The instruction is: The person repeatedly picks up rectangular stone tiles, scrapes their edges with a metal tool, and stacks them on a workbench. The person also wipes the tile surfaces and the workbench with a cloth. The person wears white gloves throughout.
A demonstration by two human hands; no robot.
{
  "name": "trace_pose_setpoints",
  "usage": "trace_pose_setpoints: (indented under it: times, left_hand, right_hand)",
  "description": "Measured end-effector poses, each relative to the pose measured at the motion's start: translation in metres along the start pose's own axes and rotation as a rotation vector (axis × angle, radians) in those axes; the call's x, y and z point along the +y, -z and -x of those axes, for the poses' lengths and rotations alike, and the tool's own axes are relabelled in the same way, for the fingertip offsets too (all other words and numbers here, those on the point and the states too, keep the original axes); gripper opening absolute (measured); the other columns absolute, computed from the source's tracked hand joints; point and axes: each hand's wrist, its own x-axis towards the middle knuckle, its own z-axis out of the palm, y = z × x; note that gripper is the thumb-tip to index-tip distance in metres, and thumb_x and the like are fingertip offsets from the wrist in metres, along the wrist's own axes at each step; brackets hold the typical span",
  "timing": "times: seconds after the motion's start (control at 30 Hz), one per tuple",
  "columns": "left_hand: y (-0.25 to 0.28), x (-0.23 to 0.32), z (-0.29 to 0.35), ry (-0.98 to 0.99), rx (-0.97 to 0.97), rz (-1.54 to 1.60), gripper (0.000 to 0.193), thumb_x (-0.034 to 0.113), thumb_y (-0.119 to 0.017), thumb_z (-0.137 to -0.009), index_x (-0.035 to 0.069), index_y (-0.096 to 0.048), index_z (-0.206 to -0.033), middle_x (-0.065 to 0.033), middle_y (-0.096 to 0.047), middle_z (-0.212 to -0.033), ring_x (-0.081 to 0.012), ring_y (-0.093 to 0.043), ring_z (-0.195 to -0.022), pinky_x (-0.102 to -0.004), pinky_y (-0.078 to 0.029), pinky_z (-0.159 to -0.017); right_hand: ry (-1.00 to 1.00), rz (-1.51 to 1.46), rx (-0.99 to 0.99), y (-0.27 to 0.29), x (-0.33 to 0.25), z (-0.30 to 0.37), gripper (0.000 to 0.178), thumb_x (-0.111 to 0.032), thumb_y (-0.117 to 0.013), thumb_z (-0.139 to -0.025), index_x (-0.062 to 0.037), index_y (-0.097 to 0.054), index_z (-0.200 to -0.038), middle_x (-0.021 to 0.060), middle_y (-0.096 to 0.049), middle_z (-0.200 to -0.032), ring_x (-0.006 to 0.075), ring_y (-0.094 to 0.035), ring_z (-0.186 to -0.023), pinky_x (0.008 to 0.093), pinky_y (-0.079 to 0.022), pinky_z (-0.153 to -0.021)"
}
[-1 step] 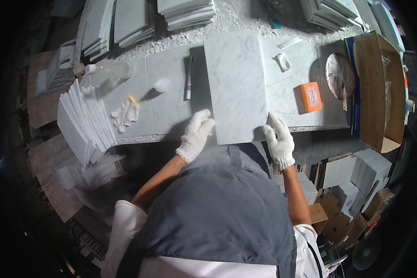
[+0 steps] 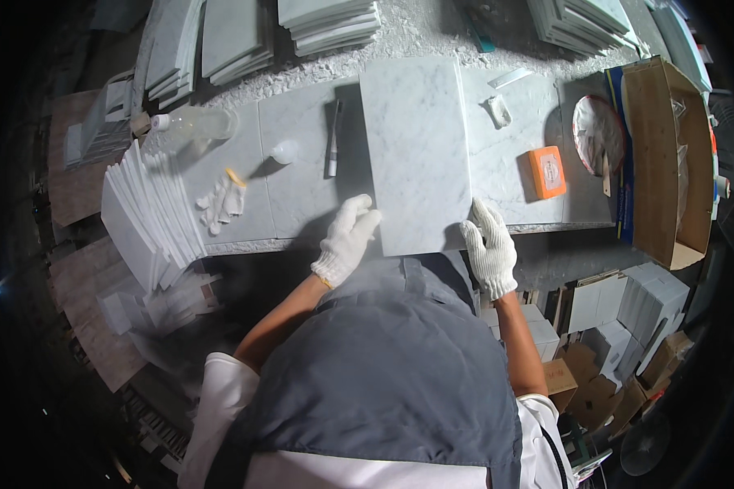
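A long white-grey marble tile (image 2: 420,155) rests on the bench, its near end jutting past the front edge toward me. My left hand (image 2: 347,240), in a white knit glove, grips the tile's left edge near that end. On the opposite edge my right hand (image 2: 489,248), gloved alike, is closed on the side with its thumb near the corner. The fingertips under the tile are hidden. A pen-like marker (image 2: 333,138) lies left of the tile. To its right are an orange block-shaped pack (image 2: 547,172) and a small white piece (image 2: 499,111).
Stacked tiles (image 2: 330,28) stand along the dusty back, and a row of thin tiles (image 2: 151,216) leans at left. A spare glove (image 2: 223,202), a clear bottle (image 2: 196,123) and a small white cup (image 2: 285,151) lie left. At right are a round tub (image 2: 595,122) and an open cardboard box (image 2: 669,163).
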Motion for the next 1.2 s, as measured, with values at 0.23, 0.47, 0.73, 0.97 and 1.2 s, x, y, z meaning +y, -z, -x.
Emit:
trace_pose_setpoints:
  times: [0.23,0.47,0.73,0.97,1.2]
  left_hand:
    - [0.002,0.024,-0.011,0.065,-0.055,-0.092,0.065,0.045,-0.069,-0.093,-0.002,-0.054,-0.135,-0.0179,-0.069,-0.116,-0.0195,-0.067,-0.09,-0.034,-0.054,-0.082]
    - [0.006,0.01,-0.041,0.039,-0.096,-0.325,0.074,0.057,-0.066,-0.092,-0.004,-0.056,-0.133,-0.026,-0.066,-0.121,-0.032,-0.065,-0.11,-0.0396,-0.048,-0.1]
    - [0.012,0.002,-0.051,0.052,0.071,-0.251,0.09,0.06,-0.067,-0.092,-0.016,-0.05,-0.138,-0.0318,-0.058,-0.14,-0.0342,-0.053,-0.136,-0.0377,-0.039,-0.113]
    - [-0.001,0.032,-0.01,-0.001,0.127,0.152,0.063,0.032,-0.073,-0.097,-0.015,-0.054,-0.136,-0.021,-0.064,-0.133,-0.0225,-0.058,-0.124,-0.0332,-0.045,-0.106]
    - [0.02,0.066,-0.007,-0.057,-0.029,0.127,0.039,0.021,-0.068,-0.101,-0.009,-0.061,-0.125,-0.0125,-0.07,-0.113,-0.0172,-0.064,-0.106,-0.0293,-0.05,-0.096]
  right_hand:
    - [0.196,0.305,0.11,-0.003,-0.022,-0.009,0.037,-0.02,-0.065,-0.093,-0.0077,-0.063,-0.127,0.016,-0.064,-0.116,0.0361,-0.061,-0.107,0.0428,-0.051,-0.09]
    - [0.246,0.394,0.165,-0.013,-0.03,0.002,0.047,-0.026,-0.076,-0.091,-0.0002,-0.068,-0.129,0.0218,-0.061,-0.138,0.0383,-0.058,-0.129,0.0428,-0.047,-0.108]
    - [0.319,0.344,0.005,-0.019,-0.05,0.012,0.035,-0.027,-0.072,-0.09,-0.0008,-0.073,-0.112,0.0157,-0.062,-0.135,0.0442,-0.049,-0.136,0.051,-0.042,-0.111]
    - [0.455,0.294,0.171,-0.019,-0.052,0.008,0.019,-0.015,-0.068,-0.088,0.0016,-0.068,-0.097,0.0128,-0.063,-0.114,0.0352,-0.056,-0.104,0.0434,-0.05,-0.086]
    - [0.493,0.386,0.181,-0.015,-0.062,0.001,0.017,-0.02,-0.066,-0.088,-0.0042,-0.066,-0.095,0.009,-0.062,-0.111,0.0342,-0.057,-0.103,0.0436,-0.05,-0.085]
